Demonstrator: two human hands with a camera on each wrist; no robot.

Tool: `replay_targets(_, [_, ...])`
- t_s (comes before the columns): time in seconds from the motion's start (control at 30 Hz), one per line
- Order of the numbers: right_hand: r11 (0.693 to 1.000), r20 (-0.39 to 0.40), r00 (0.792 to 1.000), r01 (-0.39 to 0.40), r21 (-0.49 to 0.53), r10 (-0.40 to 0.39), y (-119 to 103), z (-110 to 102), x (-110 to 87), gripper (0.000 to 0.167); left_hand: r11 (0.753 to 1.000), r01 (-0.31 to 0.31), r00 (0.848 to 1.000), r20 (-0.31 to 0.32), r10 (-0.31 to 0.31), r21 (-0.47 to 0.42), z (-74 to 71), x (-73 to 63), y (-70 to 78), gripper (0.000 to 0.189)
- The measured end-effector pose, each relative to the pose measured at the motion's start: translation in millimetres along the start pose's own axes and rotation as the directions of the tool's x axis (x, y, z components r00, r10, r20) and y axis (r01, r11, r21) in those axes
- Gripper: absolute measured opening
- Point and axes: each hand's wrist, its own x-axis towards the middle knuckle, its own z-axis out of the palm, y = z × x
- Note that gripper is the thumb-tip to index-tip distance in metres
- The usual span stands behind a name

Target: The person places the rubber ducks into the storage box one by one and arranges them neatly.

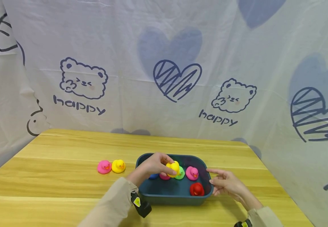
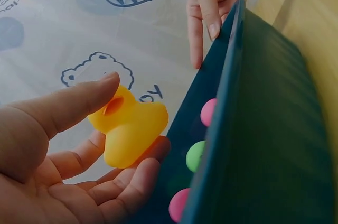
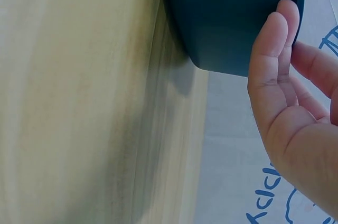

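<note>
My left hand (image 1: 156, 165) holds a yellow rubber duck (image 1: 173, 168) between thumb and fingers, above a dark teal plastic box (image 1: 172, 200). In the left wrist view that duck (image 2: 132, 129) is tilted, its orange beak near the thumb. Inside the box are a green duck (image 1: 181, 173), a pink duck (image 1: 192, 173), a red duck (image 1: 197, 189), another pink duck (image 1: 164, 177) and a blue object (image 1: 153, 176), partly hidden by my left hand. At the box's right end my right hand (image 1: 229, 185) touches the rim and outer wall with fairly straight fingers.
A pink duck (image 1: 104, 167) and a yellow duck (image 1: 118, 166) stand side by side on the wooden table (image 1: 53, 176), left of the box. Behind the table hangs a pale cloth (image 1: 129, 78) printed with hearts and bears.
</note>
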Motion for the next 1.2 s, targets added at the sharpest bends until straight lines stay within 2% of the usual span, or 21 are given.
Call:
replay_targets(0.3, [1.000,0.010,1.000,0.008,0.011,-0.008,3.6,-1.3,1.3,0.060,0.983,0.073,0.997,0.052,-0.065,-0.167,11.7,9.3,-6.0,0.036])
replay_targets(0.47, [1.000,0.008,1.000,0.011,0.017,-0.012,4.8,-1.3,1.3,0.061,0.944,0.136,0.988,0.107,-0.108,-0.299,17.3,12.2,-11.1,0.038])
replay_targets(0.6, [1.000,0.003,1.000,0.015,0.014,-0.015,4.7,-1.3,0.9,0.060,0.914,0.164,0.982,0.148,-0.117,-0.371,21.6,14.1,-15.0,0.039])
replay_targets(0.93, [1.000,0.012,1.000,0.013,0.023,-0.013,4.2,-1.0,1.5,0.061,0.884,0.222,0.971,0.177,-0.161,-0.411,28.0,16.9,-24.5,0.031])
replay_targets(1.03, [1.000,0.016,1.000,0.012,0.024,-0.013,4.0,-1.1,1.4,0.061,0.893,0.228,0.969,0.181,-0.169,-0.389,29.2,17.5,-25.8,0.032])
replay_targets(1.2, [1.000,0.013,1.000,0.015,0.018,-0.016,3.1,-1.1,0.5,0.060,0.929,0.206,0.974,0.157,-0.165,-0.307,33.6,19.2,-29.4,0.033])
